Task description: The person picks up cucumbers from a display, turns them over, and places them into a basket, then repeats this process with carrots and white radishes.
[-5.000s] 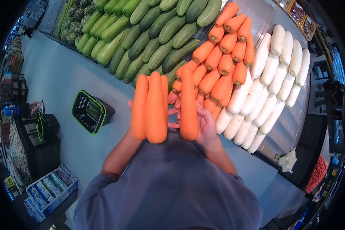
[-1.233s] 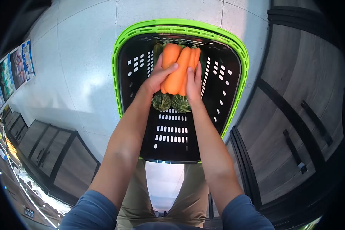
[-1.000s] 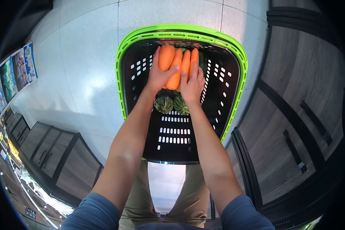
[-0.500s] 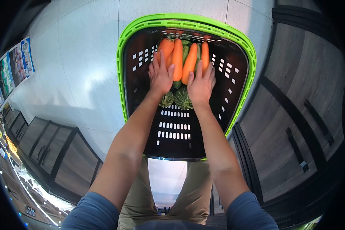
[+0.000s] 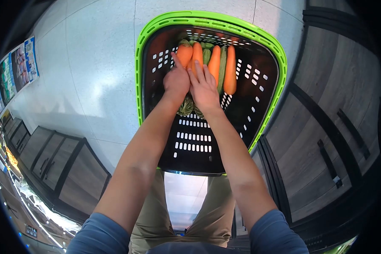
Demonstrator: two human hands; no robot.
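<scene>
Several carrots lie side by side at the far end of a black basket with a green rim, among green cucumber-like vegetables. My left hand is at the left carrot, index finger stretched out and the other fingers curled under, their tips hidden. My right hand has its fingers extended over the lower part of a middle carrot. At the right of the row, a carrot lies untouched. Striped green round squashes show below my hands, partly covered by them.
Around the basket is a pale tiled floor. Dark wood-look cabinets with black handles stand at the right, and others at the lower left. Colourful printed posters are at the left edge. My legs are below the basket.
My right hand has moved left, close beside my left hand. The left hand's fingers have curled, except the index. The rightmost carrot now lies lower and uncovered, and the basket appears shifted slightly right.
</scene>
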